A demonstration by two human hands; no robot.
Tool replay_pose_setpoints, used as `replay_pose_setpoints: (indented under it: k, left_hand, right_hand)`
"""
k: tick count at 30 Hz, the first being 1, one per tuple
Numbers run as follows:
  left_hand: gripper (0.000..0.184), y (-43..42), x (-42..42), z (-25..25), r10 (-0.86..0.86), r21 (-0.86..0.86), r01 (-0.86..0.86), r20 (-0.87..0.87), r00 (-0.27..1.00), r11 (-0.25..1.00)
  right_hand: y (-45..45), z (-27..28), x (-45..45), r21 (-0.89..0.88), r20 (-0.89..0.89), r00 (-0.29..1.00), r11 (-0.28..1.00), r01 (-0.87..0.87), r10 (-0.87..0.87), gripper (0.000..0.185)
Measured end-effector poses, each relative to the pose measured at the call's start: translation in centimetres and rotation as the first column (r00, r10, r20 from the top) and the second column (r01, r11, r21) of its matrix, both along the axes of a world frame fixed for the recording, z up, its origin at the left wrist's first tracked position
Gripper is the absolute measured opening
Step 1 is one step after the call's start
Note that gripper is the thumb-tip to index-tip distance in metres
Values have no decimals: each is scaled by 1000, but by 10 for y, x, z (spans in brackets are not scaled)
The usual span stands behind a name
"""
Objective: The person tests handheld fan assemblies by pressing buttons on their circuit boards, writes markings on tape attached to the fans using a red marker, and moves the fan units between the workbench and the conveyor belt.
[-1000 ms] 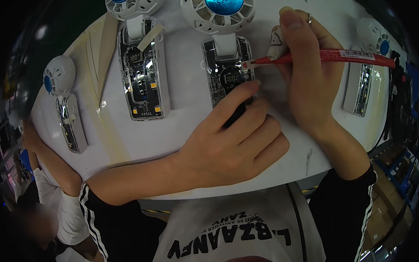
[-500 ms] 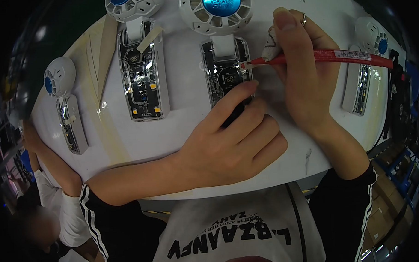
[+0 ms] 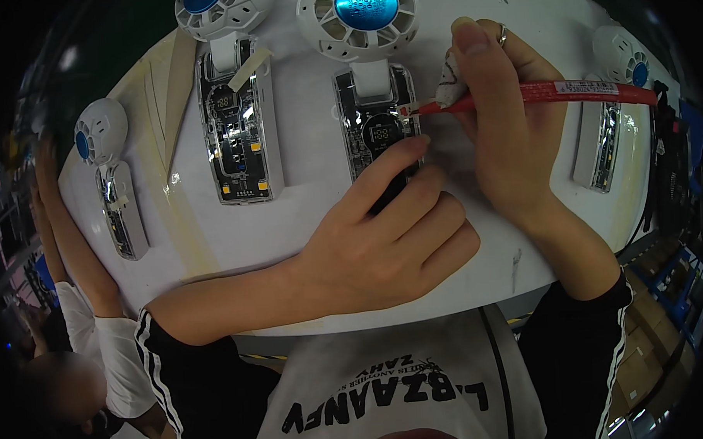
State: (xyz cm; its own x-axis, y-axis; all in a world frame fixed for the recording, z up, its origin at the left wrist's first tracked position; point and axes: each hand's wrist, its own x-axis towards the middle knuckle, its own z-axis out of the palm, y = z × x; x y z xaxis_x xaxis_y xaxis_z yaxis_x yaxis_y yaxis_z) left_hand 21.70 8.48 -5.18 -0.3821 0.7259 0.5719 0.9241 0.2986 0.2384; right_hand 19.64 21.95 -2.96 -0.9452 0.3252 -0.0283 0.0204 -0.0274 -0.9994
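The handheld fan [image 3: 371, 81] in front of you lies near the middle of the white desk [image 3: 311, 182], its blue-capped round head towards the far edge and its clear handle running back towards you. Through that casing you can see a dark circuit board [image 3: 352, 126] and a digital display [image 3: 382, 133]. Your left hand [image 3: 394, 233] grasps the lower part of the handle, index finger laid across its face, the other fingers curled at its right side; your thumb is hidden. Your right hand [image 3: 511, 136] pinches a red pen [image 3: 541, 93] with a printed label [image 3: 591, 89], its tip at the handle's right edge, just beside a small red mark [image 3: 404, 110]; you cannot tell whether they touch. A ring [image 3: 502, 35] sits on a finger of that hand. To the left, a 2nd fan [image 3: 226, 55] lies towards the far edge, masking tape [image 3: 250, 69] stuck across its handle. Nearer the desk's left edge is a 3rd fan [image 3: 111, 177], and between these 2 lies a folded beige sheet [image 3: 175, 102]. By the right edge is a 4th fan [image 3: 601, 137], partly behind your pen. Past the left edge you have a co-worker's white sleeve [image 3: 128, 359]; past the right edge, cardboard boxes [image 3: 639, 364] stand lower down.
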Motion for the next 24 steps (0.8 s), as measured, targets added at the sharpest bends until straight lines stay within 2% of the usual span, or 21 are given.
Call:
replay_pose_setpoints:
  k: [2, 9, 11, 15, 18, 21, 24]
  left_hand:
    - [13, 0, 0, 0, -1, -1, 1, 1, 1000, 1000]
    - [14, 0, 0, 0, 6, 3, -6, 0, 1000, 1000]
    - [14, 0, 1, 0, 7, 3, -7, 2, 1000, 1000]
    - [13, 0, 0, 0, 2, -5, -2, 8, 1000, 1000]
    - [12, -1, 0, 1, -2, -10, 2, 8, 1000, 1000]
    - [12, -1, 0, 1, -4, -13, 4, 9, 1000, 1000]
    - [13, 0, 1, 0, -3, -9, 3, 8, 1000, 1000]
  right_hand:
    - [-2, 3, 0, 30, 51, 991, 992, 126, -127, 25]
    - [1, -2, -1, 21, 4, 995, 994, 103, -103, 25]
    - [4, -2, 0, 37, -33, 999, 999, 4, -3, 26]
    - [0, 2, -1, 31, 0, 1000, 999, 12, -12, 26]
    - [-2, 1, -1, 7, -10, 999, 999, 45, -44, 26]
    - [2, -3, 0, -6, -53, 999, 1000, 5, -5, 25]
    - [-1, 4, -1, -11, 14, 999, 999, 36, -35, 25]
